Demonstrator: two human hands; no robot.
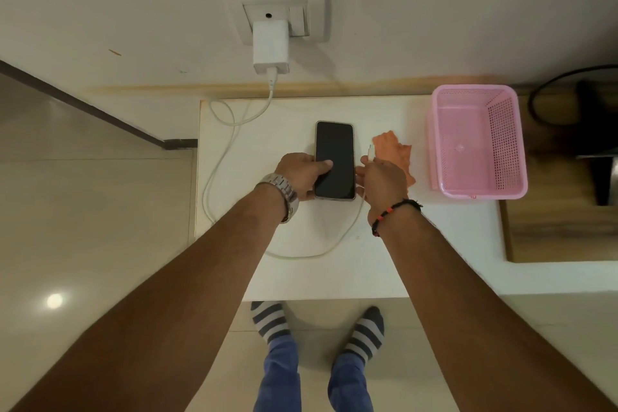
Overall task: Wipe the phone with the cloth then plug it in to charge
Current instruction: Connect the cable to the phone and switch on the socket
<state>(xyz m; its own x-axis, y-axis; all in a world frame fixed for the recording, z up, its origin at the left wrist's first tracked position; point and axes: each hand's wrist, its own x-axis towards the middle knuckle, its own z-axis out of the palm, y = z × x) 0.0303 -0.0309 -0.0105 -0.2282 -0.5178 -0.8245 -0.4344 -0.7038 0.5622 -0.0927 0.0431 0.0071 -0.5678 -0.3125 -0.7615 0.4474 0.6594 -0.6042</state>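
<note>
Warm, dim indoor light, yellowish cast overall. Source seems overhead: a round glare spot (54, 300) sits on the glossy floor (83, 211) at near left. Charger (271, 45) throws a soft shadow right and down across the wall (434, 10). Faint shadows under both forearms on the white table (384, 271). Phone (335, 160) screen is dark, with little reflection. Far right corner falls into deep shade. Wide-angle bending at the edges: the wall line curves and the arms stretch. Slightly soft, with compression smear; the centre is sharpest.
</note>
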